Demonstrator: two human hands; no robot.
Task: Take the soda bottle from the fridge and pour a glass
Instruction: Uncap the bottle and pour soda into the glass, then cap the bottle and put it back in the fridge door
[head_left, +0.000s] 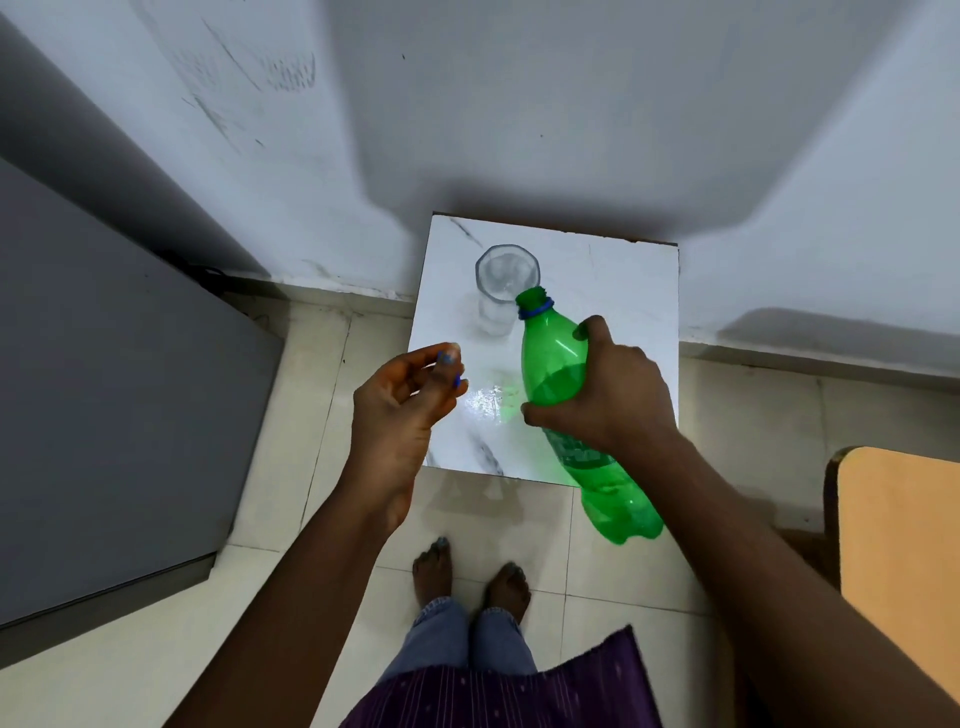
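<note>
A green soda bottle (556, 364) is uncapped and tilted, its open mouth just over the rim of a clear drinking glass (506, 278). My right hand (608, 395) grips the bottle around its middle. The glass stands upright on a small white marble-patterned table (613, 280) against the wall, and I cannot tell whether liquid is flowing. My left hand (410, 395) hovers at the table's left edge with its fingertips pinched on the small blue bottle cap (451, 370).
A grey fridge (114, 395) stands to the left. An orange-topped piece of furniture (904, 561) sits at the right edge. My bare feet (470, 574) stand on the tiled floor in front of the table. A white wall rises behind.
</note>
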